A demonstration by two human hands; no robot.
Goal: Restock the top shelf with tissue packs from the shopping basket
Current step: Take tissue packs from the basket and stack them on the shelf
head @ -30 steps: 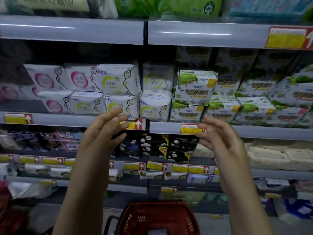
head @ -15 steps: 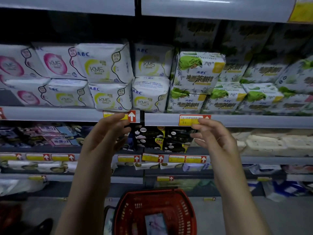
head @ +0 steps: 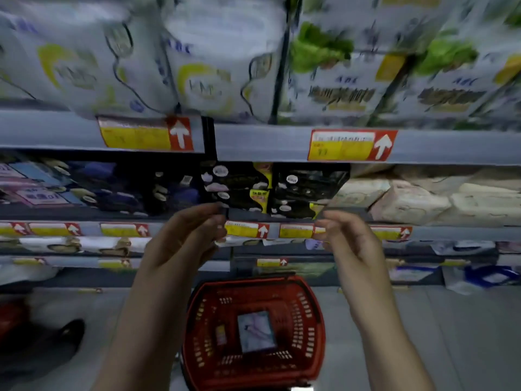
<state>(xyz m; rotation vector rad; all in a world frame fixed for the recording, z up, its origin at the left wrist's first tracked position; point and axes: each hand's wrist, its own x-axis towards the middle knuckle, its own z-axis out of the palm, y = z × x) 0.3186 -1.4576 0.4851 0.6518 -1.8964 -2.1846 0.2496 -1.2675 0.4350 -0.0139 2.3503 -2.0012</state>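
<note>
Mid-frame, the left hand [head: 183, 238] and right hand [head: 349, 244] are loosely curled, holding nothing. One tissue pack [head: 256, 331] lies in the red shopping basket [head: 203, 334], bottom centre, so restocking looks nearly finished.

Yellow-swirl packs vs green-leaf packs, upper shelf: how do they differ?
Yellow-swirl packs sit to the left, green-leaf packs to the right. Yellow-swirl packs look rounded, with curved black lines; green-leaf packs look boxier, with dark lettering and yellow corner patches. Both are mostly white.
</note>
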